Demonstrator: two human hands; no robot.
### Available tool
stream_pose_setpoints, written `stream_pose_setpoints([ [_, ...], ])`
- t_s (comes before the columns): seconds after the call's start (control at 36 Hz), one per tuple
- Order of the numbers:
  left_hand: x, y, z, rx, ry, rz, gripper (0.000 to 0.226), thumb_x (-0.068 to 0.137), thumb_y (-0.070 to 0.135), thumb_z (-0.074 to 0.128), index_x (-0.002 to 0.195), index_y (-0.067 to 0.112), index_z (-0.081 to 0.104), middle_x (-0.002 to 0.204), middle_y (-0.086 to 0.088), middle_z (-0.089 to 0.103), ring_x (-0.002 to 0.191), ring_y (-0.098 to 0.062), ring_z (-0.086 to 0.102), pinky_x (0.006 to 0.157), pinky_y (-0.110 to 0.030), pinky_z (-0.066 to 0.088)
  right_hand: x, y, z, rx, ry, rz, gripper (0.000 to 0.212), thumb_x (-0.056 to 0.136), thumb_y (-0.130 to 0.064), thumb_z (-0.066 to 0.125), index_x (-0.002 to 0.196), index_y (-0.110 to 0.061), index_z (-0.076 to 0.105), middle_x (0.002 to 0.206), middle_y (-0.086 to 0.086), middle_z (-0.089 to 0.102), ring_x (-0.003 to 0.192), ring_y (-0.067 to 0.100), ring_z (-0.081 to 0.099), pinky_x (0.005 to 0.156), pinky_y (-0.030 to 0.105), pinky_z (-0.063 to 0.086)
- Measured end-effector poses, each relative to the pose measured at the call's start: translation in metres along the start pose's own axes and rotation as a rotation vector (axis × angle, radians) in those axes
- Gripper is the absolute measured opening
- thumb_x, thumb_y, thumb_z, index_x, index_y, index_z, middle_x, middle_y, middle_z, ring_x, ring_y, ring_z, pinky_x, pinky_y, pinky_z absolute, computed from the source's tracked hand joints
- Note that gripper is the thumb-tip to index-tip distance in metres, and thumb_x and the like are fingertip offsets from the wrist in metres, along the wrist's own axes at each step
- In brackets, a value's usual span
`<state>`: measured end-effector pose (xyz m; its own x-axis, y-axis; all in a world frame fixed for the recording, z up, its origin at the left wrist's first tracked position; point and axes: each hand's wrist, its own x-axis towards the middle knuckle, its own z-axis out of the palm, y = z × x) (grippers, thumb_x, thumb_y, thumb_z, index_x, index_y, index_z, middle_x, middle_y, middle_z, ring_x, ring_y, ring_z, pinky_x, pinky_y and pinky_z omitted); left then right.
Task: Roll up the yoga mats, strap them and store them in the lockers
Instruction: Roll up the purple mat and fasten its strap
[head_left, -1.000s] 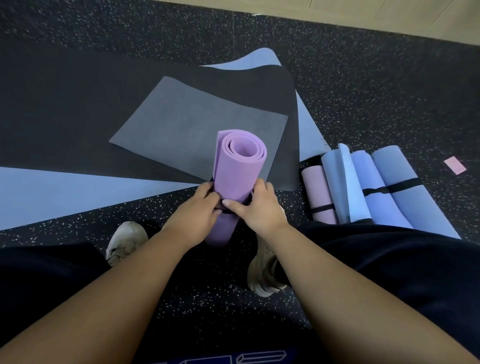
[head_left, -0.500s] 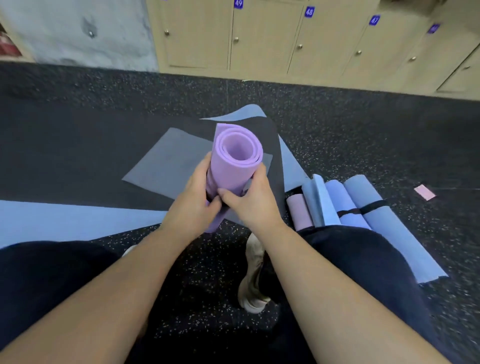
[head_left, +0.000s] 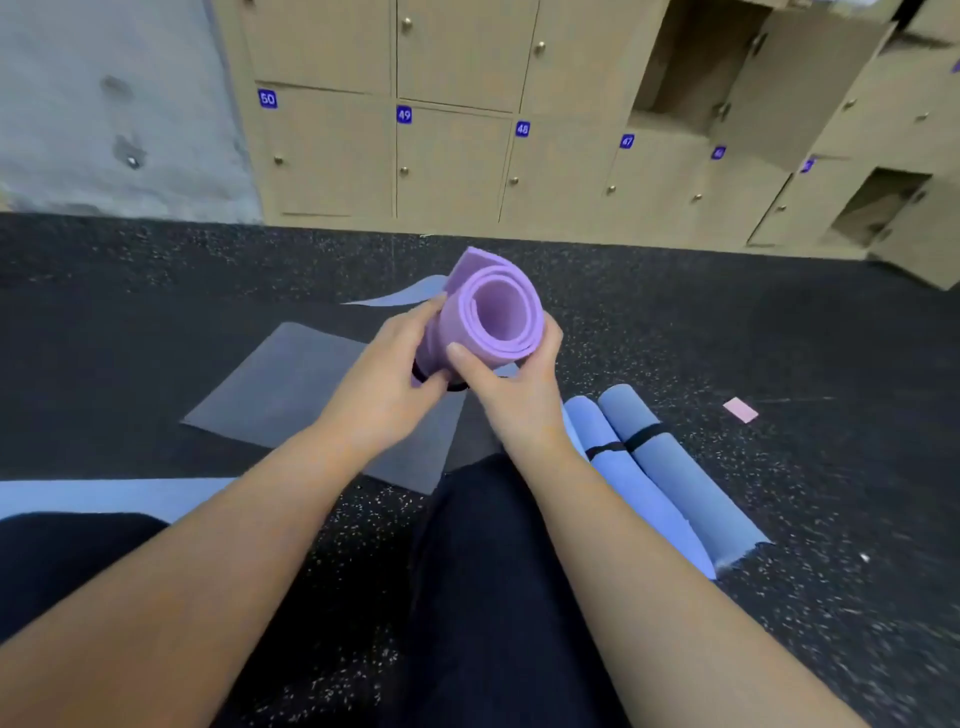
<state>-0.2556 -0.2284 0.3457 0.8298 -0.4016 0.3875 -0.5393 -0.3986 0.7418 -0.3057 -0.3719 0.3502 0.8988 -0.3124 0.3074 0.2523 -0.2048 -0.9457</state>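
Lifted higher than a second ago: purple rolled mat (head_left: 493, 317), then standing low by the shoes, now up in front of the lockers (head_left: 452, 156), open spiral end tipped toward the camera. Gripped on both sides: left hand (head_left: 387, 376) curled round the lower left of the roll, right hand (head_left: 511, 387) wrapped round the right side, thumb pressed on the rim. Black strap (head_left: 423, 375) just visible round the roll beneath the left fingers. Off the floor, above a grey flat mat (head_left: 291, 395) spread on a larger black mat (head_left: 130, 364). Right of the right forearm, 2 blue rolled mats (head_left: 649, 467) lying side by side on the speckled floor (head_left: 805, 467), each banded in black. Small pink card (head_left: 741, 410) further right. Locker numbers 50, 49, 48, 47 readable; 2 locker doors at the right standing ajar.
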Motion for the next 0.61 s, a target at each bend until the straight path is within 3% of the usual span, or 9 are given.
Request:
stream_pose_setpoints([
  [0.11, 0.005, 0.018, 0.017, -0.023, -0.088, 0.027, 0.086, 0.087, 0.016, 0.065, 0.148, 0.051, 0.015, 0.147, 0.009, 0.036, 0.116, -0.002, 0.051, 0.091, -0.027, 0.048, -0.001, 0.002, -0.026, -0.036, 0.009, -0.020, 0.077, 0.071, -0.016, 0.083, 0.128, -0.015, 0.032, 0.118, -0.017, 0.049, 0.103, -0.013, 0.053, 0.086, 0.010, 0.044],
  [0.17, 0.008, 0.026, 0.026, -0.090, -0.128, 0.015, 0.086, 0.084, 0.014, 0.062, 0.146, 0.053, 0.017, 0.149, 0.010, 0.033, 0.123, -0.001, 0.046, 0.097, -0.032, 0.047, -0.002, 0.004, -0.039, -0.039, -0.003, -0.008, 0.075, 0.074, -0.009, 0.083, 0.127, -0.016, 0.031, 0.117, -0.018, 0.049, 0.101, -0.015, 0.054, 0.085, 0.010, 0.044],
  [0.22, 0.010, 0.032, 0.035, -0.159, -0.156, -0.005, 0.082, 0.078, 0.018, 0.059, 0.142, 0.055, 0.022, 0.150, 0.014, 0.031, 0.133, -0.010, 0.041, 0.099, -0.039, 0.048, -0.004, 0.006, -0.050, -0.047, -0.013, 0.009, 0.075, 0.075, -0.008, 0.082, 0.126, -0.018, 0.029, 0.117, -0.018, 0.048, 0.100, -0.017, 0.053, 0.084, 0.010, 0.044],
  [0.31, 0.014, 0.037, 0.050, -0.185, -0.192, -0.024, 0.076, 0.077, 0.022, 0.058, 0.138, 0.055, 0.027, 0.148, 0.012, 0.032, 0.130, -0.013, 0.046, 0.100, -0.043, 0.048, -0.004, 0.011, -0.067, -0.077, -0.006, 0.057, 0.076, 0.072, -0.016, 0.085, 0.124, -0.018, 0.030, 0.115, -0.019, 0.047, 0.097, -0.019, 0.053, 0.081, 0.009, 0.045],
  [0.39, 0.016, 0.037, 0.066, -0.144, -0.234, 0.017, 0.076, 0.081, 0.012, 0.061, 0.138, 0.052, 0.028, 0.147, 0.009, 0.031, 0.125, -0.011, 0.049, 0.100, -0.043, 0.047, -0.003, 0.011, -0.087, -0.110, -0.005, 0.161, 0.070, 0.070, -0.031, 0.084, 0.118, -0.016, 0.036, 0.106, -0.015, 0.049, 0.080, -0.020, 0.054, 0.068, 0.004, 0.042],
  [0.44, 0.016, 0.035, 0.078, -0.062, -0.265, 0.036, 0.079, 0.084, 0.009, 0.062, 0.138, 0.054, 0.027, 0.152, 0.009, 0.025, 0.126, -0.013, 0.047, 0.100, -0.044, 0.046, -0.002, 0.017, -0.098, -0.162, 0.014, 0.215, 0.064, 0.073, -0.034, 0.083, 0.115, -0.018, 0.038, 0.104, -0.011, 0.052, 0.079, -0.015, 0.055, 0.064, 0.004, 0.042],
  [0.53, 0.017, 0.039, 0.094, 0.029, -0.326, 0.034, 0.080, 0.088, 0.006, 0.057, 0.133, 0.063, 0.022, 0.161, 0.007, 0.006, 0.143, -0.007, 0.023, 0.105, -0.036, 0.039, -0.005, 0.029, -0.112, -0.188, 0.023, 0.220, 0.085, 0.067, -0.044, 0.082, 0.134, -0.025, 0.034, 0.118, -0.019, 0.050, 0.103, -0.008, 0.053, 0.084, 0.011, 0.044],
  [0.61, 0.020, 0.046, 0.108, 0.070, -0.379, 0.029, 0.081, 0.089, 0.003, 0.053, 0.134, 0.063, 0.022, 0.160, 0.012, -0.001, 0.137, -0.016, 0.034, 0.101, -0.039, 0.042, -0.007, 0.036, -0.123, -0.178, 0.033, 0.222, 0.083, 0.065, -0.046, 0.078, 0.136, -0.034, 0.037, 0.117, -0.031, 0.048, 0.106, -0.016, 0.050, 0.088, 0.014, 0.044],
])
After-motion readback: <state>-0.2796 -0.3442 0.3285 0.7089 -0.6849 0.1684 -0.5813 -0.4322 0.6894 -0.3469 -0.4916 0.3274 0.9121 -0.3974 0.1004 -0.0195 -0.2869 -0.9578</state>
